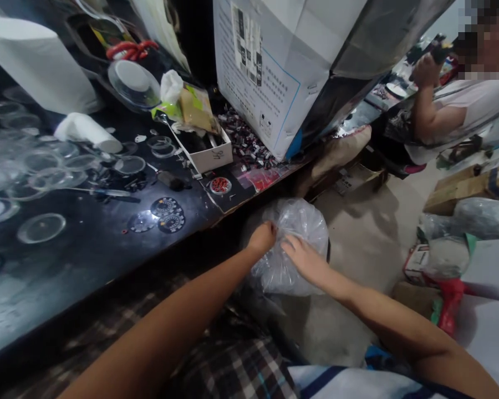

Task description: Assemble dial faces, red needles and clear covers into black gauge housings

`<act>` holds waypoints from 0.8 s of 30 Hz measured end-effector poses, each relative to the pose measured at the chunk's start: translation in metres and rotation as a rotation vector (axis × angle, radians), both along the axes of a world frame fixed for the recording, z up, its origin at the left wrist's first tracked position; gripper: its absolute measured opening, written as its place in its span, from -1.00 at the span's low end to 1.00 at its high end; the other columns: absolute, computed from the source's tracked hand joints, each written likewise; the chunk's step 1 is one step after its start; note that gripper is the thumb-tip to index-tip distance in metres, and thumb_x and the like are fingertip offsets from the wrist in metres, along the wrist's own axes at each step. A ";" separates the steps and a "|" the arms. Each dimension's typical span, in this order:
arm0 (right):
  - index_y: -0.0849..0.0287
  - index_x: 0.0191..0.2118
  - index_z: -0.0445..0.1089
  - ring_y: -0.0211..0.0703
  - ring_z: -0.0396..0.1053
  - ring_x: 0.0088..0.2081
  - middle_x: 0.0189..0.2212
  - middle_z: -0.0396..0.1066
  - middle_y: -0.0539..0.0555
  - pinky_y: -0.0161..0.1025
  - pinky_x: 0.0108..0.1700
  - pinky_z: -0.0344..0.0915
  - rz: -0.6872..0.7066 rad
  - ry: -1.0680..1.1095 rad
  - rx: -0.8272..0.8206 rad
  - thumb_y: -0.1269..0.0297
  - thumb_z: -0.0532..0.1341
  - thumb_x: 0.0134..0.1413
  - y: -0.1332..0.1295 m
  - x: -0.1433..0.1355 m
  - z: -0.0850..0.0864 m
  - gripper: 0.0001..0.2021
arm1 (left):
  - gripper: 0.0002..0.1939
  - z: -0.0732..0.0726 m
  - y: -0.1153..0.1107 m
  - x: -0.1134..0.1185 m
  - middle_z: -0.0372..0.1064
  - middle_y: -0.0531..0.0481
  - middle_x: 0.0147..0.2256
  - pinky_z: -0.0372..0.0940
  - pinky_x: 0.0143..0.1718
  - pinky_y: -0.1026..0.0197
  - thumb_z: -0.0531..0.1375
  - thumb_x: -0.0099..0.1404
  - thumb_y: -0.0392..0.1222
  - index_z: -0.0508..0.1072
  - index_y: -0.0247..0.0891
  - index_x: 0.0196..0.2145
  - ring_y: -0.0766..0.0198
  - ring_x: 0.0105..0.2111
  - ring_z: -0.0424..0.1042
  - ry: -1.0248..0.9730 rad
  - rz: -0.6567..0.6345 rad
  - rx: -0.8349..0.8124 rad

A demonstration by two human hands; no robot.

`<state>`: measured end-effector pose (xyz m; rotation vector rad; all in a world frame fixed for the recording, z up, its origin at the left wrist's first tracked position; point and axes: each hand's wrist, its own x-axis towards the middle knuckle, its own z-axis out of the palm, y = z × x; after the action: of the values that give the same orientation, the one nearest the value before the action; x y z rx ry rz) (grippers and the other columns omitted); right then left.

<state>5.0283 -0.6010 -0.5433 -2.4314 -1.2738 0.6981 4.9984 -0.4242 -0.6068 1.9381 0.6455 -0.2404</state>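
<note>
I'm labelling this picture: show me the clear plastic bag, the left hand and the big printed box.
Clear plastic bag (281,270): head view, its crumpled side.
Left hand (262,239): head view, its back.
Big printed box (266,80): head view, its printed side.

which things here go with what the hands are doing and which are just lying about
With the hands:
clear plastic bag, left hand and right hand at its creased top

Apparently lying about:
dish of red pieces
small white box
large printed carton
black printed discs
</note>
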 end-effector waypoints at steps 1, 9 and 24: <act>0.09 0.12 0.31 0.07 0.08 0.29 0.30 0.11 0.14 0.08 0.29 0.07 -0.009 0.023 0.029 0.55 0.02 0.18 -0.002 0.003 -0.002 -0.57 | -0.68 -0.002 0.001 0.001 0.42 -0.12 -0.07 0.41 -0.11 -0.01 0.18 0.37 -0.07 0.42 -0.31 -0.02 0.16 -0.13 0.46 0.003 0.019 -0.022; 0.18 0.22 0.07 0.04 0.37 0.07 0.11 0.32 0.26 -0.03 0.02 0.37 -0.328 0.240 0.243 0.23 -0.03 0.29 -0.004 0.047 -0.019 -0.58 | -0.65 0.008 0.002 -0.041 0.41 -0.13 -0.05 0.41 -0.14 0.03 0.16 0.37 -0.10 0.36 -0.29 0.06 0.18 -0.16 0.46 -0.152 0.163 -0.238; -0.05 -0.10 0.40 0.23 0.51 -0.05 -0.01 0.50 0.22 0.16 -0.10 0.46 -0.466 0.597 0.373 -0.21 0.14 0.01 0.011 0.030 0.024 -0.55 | -0.60 0.049 0.034 -0.222 0.55 -0.07 -0.22 0.38 -0.10 0.01 0.22 0.08 0.33 0.49 0.03 -0.28 0.08 -0.21 0.53 -0.242 0.252 -0.539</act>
<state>5.0583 -0.5898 -0.5196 -1.8947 -0.5195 0.8617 4.7763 -0.3903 -0.5581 1.3286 0.5839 -0.0139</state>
